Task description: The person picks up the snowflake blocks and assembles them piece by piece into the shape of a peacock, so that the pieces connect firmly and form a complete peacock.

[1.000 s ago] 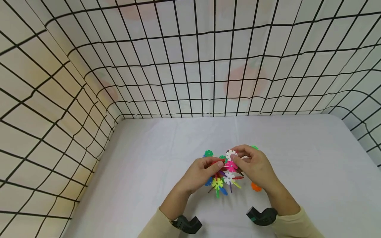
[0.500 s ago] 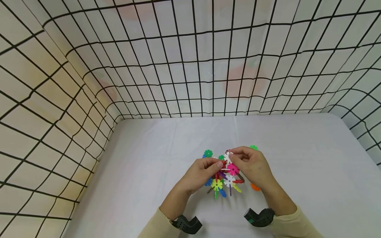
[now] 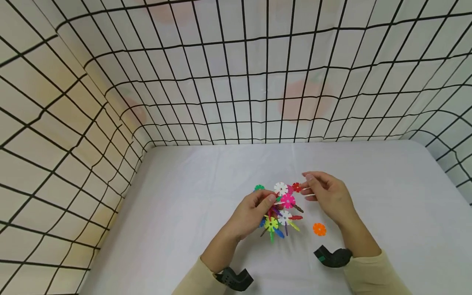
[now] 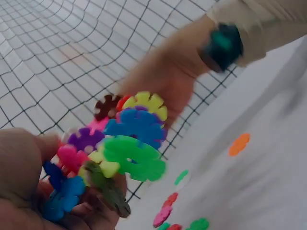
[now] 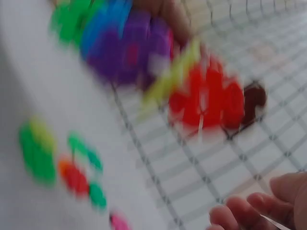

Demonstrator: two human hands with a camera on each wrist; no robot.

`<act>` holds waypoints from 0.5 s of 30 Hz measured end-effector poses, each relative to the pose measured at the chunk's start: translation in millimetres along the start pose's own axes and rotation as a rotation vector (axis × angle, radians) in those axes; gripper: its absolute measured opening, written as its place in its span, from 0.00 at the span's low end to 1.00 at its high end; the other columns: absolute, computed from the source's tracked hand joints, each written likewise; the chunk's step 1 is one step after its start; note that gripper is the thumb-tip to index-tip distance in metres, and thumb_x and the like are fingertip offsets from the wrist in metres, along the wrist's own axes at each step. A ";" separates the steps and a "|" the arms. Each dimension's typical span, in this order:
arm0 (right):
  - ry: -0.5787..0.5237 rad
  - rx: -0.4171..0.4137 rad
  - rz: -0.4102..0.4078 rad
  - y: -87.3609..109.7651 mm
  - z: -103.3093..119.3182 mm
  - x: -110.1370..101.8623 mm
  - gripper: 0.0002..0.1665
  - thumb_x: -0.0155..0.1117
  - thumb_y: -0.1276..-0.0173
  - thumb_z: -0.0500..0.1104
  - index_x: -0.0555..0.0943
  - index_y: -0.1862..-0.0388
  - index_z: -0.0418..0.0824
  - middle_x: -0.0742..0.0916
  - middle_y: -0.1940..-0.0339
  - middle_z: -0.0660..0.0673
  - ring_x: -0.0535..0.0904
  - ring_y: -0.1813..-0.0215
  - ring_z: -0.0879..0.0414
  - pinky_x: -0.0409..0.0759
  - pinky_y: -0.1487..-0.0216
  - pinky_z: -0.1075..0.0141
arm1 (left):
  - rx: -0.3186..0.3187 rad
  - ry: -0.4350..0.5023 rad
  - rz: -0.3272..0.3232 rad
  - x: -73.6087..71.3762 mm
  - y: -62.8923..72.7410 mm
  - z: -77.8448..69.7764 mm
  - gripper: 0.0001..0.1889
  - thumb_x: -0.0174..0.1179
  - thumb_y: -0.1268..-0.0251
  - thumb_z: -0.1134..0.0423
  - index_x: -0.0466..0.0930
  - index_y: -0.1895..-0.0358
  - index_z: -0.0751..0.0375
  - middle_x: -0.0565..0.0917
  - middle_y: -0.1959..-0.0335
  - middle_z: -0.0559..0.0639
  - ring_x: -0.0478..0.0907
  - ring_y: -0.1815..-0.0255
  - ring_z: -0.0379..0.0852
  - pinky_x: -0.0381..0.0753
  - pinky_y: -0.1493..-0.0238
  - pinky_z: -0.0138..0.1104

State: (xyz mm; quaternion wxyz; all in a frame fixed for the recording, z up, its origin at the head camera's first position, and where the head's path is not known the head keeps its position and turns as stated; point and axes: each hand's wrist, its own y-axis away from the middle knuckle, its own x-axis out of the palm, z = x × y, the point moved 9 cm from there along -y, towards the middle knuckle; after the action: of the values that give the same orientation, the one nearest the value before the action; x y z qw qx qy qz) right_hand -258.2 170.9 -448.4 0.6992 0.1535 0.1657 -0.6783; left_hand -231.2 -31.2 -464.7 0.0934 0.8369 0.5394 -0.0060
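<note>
My left hand (image 3: 252,215) grips a cluster of interlocking snowflake discs (image 3: 288,200) above the table, with its thumb and fingers on the cluster's left side. White, pink, yellow and red discs face up, and others jut out edge-on. In the left wrist view a blue disc (image 4: 136,125) and a green disc (image 4: 134,160) stand out at the cluster's side. Just right of the cluster, my right hand (image 3: 333,198) has loosely bent fingers with nothing between them. Its fingertips are near a red disc (image 3: 296,187) at the cluster's upper right. The right wrist view is blurred.
A loose orange disc (image 3: 319,229) lies on the white-covered table (image 3: 184,205) below the right hand. More loose discs, among them a green one (image 4: 197,224) and a pink one (image 4: 162,218), lie beyond the cluster. Black wire mesh (image 3: 265,82) encloses the table's back and sides.
My right hand has let go of the upper part of the cluster and moved off to the right, uncovering the red disc. The left hand keeps its grip on the cluster.
</note>
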 end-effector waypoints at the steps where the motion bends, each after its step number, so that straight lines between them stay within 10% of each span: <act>1: 0.069 0.024 -0.038 -3.5 -10.1 -6.4 0.25 0.55 0.20 0.54 0.80 0.38 0.37 0.88 0.51 0.34 0.88 0.57 0.51 0.86 0.60 0.71 | -0.005 0.024 -0.014 -1.9 -0.3 1.0 0.22 0.51 0.20 0.48 0.76 0.39 0.63 0.87 0.52 0.57 0.83 0.61 0.40 0.82 0.60 0.28; 7: 0.506 0.121 -0.057 -14.4 -60.1 -8.3 0.30 0.62 0.26 0.56 0.78 0.36 0.37 0.82 0.47 0.31 0.82 0.54 0.39 0.80 0.61 0.54 | -0.029 0.189 -0.056 -7.9 -3.2 6.7 0.25 0.53 0.20 0.49 0.71 0.36 0.67 0.87 0.50 0.62 0.83 0.60 0.39 0.83 0.57 0.27; 15: 0.585 0.075 -0.030 -16.1 -65.3 3.9 0.24 0.67 0.29 0.49 0.80 0.43 0.34 0.82 0.51 0.31 0.80 0.56 0.41 0.82 0.59 0.50 | -0.085 0.269 -0.112 -10.8 -5.1 10.8 0.24 0.63 0.27 0.52 0.77 0.38 0.66 0.83 0.53 0.51 0.80 0.55 0.40 0.82 0.53 0.26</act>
State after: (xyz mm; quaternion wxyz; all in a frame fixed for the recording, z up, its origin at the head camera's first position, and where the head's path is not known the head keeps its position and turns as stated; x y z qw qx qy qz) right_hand -275.7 195.5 -508.6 0.6053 0.3661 0.3373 -0.6212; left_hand -239.3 -40.6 -474.9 0.0550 0.7940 0.5926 0.1240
